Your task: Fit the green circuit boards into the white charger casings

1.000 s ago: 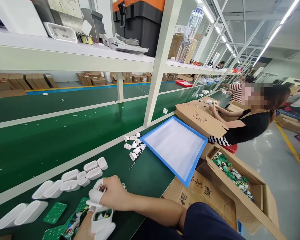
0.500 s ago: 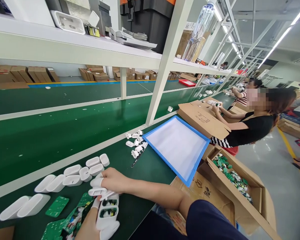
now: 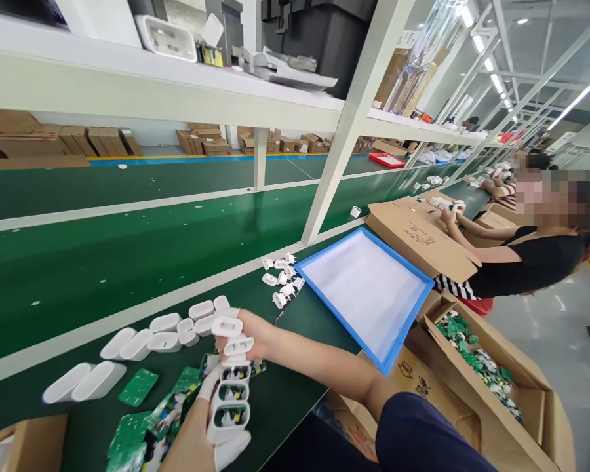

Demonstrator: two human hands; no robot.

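My left hand (image 3: 210,400), with white finger covers, is wrapped around a row of white oval charger housings. Their open ends face up, and circuit boards with small parts show inside the lowest housing (image 3: 229,419). My right hand (image 3: 250,333) closes around the upper end of this row, by two white pieces with slotted faces (image 3: 227,326). Its fingertips are partly hidden behind them. Beyond the hands, several white housings (image 3: 164,322) stand on the green bench. Loose green circuit boards (image 3: 137,387) lie left of my left hand, some under my wrist.
White plug parts (image 3: 281,278) lie beside a blue-rimmed white tray (image 3: 302,269). A cardboard box (image 3: 535,406) of circuit boards stands at right, another box (image 3: 44,439) at lower left. A shelf post (image 3: 344,137) rises behind the bench. A co-worker (image 3: 535,262) sits at right.
The view has shifted, so the bench appears farther right. My right hand has turned, and the slotted faces now point toward me. More open housings with boards show in my left hand.
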